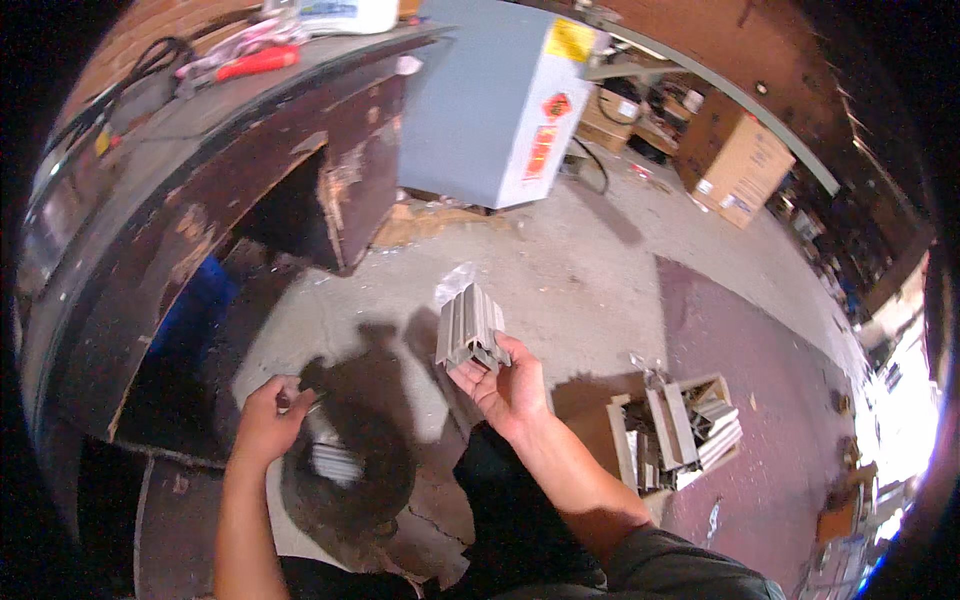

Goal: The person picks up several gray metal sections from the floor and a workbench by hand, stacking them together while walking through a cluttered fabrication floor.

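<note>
My right hand [513,390] is closed around the near end of a ribbed silvery metal profile piece [466,322], or a few pressed together, held up in front of me. Its fingers lie beneath and the thumb along the right side. To the left, my left hand [272,418] has its fingers curled together in a pinch; a thin greenish sliver shows by the fingertips, too small to name. Below that hand stands a dark round container [395,490], partly in shadow, with bright ribbed metal pieces [335,462] in it.
An open cardboard box [617,445] of metal profiles [690,425] sits on the floor at right. A worn dark desk [180,250] curves along the left, with a red-handled tool [258,62] on top. Beyond stand a grey cabinet [470,100] and a cardboard carton [735,160].
</note>
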{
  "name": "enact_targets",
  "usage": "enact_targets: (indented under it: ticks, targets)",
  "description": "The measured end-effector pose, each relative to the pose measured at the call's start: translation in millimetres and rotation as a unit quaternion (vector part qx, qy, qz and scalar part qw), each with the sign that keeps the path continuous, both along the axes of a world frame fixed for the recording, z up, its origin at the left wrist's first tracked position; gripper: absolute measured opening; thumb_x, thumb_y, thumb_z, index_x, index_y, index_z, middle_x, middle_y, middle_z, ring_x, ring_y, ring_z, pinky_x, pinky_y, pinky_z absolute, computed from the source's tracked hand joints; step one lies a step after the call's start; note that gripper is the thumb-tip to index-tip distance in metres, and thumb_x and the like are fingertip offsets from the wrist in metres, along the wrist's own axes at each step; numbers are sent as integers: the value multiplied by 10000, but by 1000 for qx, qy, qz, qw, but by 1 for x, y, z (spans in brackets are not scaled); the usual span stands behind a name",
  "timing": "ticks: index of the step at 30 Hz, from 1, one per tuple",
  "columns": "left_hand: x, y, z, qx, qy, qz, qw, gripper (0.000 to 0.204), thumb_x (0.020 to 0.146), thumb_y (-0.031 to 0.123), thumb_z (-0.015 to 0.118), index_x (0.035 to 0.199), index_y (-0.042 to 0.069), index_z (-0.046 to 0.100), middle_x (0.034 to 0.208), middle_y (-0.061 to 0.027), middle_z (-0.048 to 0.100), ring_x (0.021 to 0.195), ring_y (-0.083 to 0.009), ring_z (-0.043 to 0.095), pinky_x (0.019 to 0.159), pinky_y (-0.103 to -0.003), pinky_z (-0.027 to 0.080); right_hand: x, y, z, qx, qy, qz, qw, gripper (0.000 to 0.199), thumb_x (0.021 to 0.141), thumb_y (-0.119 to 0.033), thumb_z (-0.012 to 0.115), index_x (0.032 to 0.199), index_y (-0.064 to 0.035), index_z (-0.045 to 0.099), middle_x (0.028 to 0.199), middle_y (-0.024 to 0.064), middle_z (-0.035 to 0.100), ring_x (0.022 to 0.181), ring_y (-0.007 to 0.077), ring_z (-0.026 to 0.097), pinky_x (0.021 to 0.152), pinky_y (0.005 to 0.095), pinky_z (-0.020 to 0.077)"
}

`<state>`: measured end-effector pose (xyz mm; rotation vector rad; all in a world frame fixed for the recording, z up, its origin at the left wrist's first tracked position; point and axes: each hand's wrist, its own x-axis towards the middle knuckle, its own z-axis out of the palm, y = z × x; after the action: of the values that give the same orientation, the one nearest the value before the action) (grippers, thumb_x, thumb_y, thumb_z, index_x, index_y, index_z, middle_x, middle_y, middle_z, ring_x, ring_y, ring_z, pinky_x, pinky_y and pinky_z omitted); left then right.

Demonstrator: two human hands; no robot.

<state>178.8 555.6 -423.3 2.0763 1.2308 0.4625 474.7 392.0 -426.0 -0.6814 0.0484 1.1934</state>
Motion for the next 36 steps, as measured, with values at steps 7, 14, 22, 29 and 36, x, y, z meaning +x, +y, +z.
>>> enact_targets:
  ticks: [7, 14, 22, 29, 36]
  targets:
    - [29, 28, -49, 7, -51, -90, 995, 339, 929, 276, 736, 1134, 18, 655, 934, -133, 708, 869, -196, 663, 804, -338, 519, 52, -79, 24, 0, -75, -124, 989, 394, 1020, -335, 548, 1272, -37, 495, 1178, 129, 652, 1060, 288, 676, 1010, 448, 535]
    - [42, 45, -92, -99, -132, -101, 981, 279, 974, 215, 690, 1157, 19, 615, 963, -64, 681, 901, -145, 640, 825, -294, 504, 93, -175, 33, -41, -114, -209, 970, 381, 1023, -356, 554, 1256, -57, 512, 1168, 125, 630, 1002, 290, 685, 939, 417, 580]
    - [54, 38, -74, -81, -81, -165, 980, 309, 997, 176, 647, 1211, -33, 570, 970, -91, 699, 873, -129, 635, 799, -284, 504, 141, -274, 68, -258, -296, -243, 887, 656, 950, -441, 630, 1390, 7, 439, 1272, 198, 567, 1087, 312, 616, 1029, 432, 474]
    - [70, 26, -60, -66, -60, -157, 984, 343, 989, 194, 658, 1231, -32, 567, 968, -106, 708, 861, -137, 645, 785, -291, 511, 210, -366, 60, -573, -641, -171, 481, 433, 918, -367, 693, 1034, 51, 699, 942, 168, 726, 868, 261, 697, 791, 392, 526]
    - [69, 17, -50, -84, -38, -101, 991, 338, 960, 210, 703, 1191, -18, 608, 1021, -120, 700, 965, -181, 653, 861, -323, 512, 212, -368, 21, -649, -680, 133, 313, 420, 889, -353, 653, 1130, -13, 703, 1140, 259, 680, 1067, 425, 656, 952, 488, 517]
